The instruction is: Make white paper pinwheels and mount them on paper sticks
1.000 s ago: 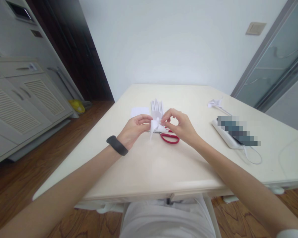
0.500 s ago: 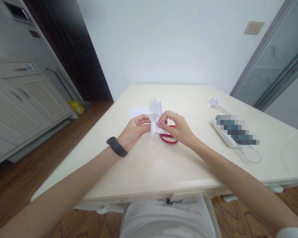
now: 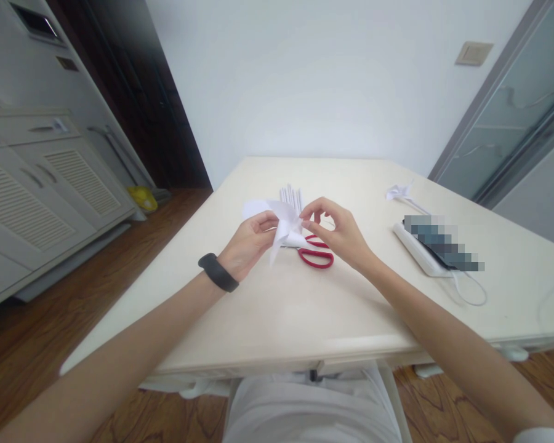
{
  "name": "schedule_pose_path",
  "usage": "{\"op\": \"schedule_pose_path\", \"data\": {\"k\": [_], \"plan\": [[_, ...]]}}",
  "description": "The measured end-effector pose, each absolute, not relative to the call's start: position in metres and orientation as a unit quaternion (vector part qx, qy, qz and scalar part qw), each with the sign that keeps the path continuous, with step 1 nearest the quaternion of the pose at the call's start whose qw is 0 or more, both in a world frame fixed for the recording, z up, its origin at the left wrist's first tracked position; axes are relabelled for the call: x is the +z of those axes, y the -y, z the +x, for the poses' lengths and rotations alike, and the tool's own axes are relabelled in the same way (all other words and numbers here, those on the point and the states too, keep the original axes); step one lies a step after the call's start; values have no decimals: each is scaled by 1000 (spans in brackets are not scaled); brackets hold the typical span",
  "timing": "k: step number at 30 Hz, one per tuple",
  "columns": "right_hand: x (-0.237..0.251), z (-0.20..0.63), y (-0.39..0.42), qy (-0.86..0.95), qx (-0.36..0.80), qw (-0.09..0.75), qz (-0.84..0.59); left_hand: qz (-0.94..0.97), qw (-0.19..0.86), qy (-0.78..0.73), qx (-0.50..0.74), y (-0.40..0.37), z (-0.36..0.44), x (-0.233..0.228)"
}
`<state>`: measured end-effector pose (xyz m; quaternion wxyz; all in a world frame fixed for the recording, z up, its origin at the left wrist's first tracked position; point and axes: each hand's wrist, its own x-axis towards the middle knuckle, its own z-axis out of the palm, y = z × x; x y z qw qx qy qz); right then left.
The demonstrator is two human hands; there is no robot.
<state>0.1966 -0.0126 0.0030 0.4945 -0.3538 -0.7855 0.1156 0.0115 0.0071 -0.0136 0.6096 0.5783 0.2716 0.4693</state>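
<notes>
On the counter [image 3: 277,307], scissors [image 3: 316,253] at centre, paper rolls [image 3: 290,197] at 12 o'clock behind them, power strip [image 3: 420,249] at 3 o'clock.

Black wristband [image 3: 218,272] on left wrist, bare forearms, white trousers [image 3: 305,409].
</notes>
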Motion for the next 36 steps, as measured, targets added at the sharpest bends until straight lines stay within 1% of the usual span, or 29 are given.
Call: {"op": "schedule_pose_path", "data": {"k": [7,16,23,25,31,33,36], "plan": [[5,197,15,796,118,484,-343,585,599,-279,470,-4,9,-10],[2,196,15,805,47,464,-367,572,603,-281,480,-2,13,-8],[2,195,15,804,42,464,-370,580,599,-274,479,-1,14,-7],[3,196,15,793,53,478,-373,572,602,-278,483,-2,13,-8],[2,202,9,716,114,562,-399,558,616,-275,483,-3,11,-9],[-1,204,4,692,147,565,-425,555,617,-276,485,-3,12,-9],[-6,207,-3,670,220,536,-464,554,614,-269,495,-3,14,-9]]}}
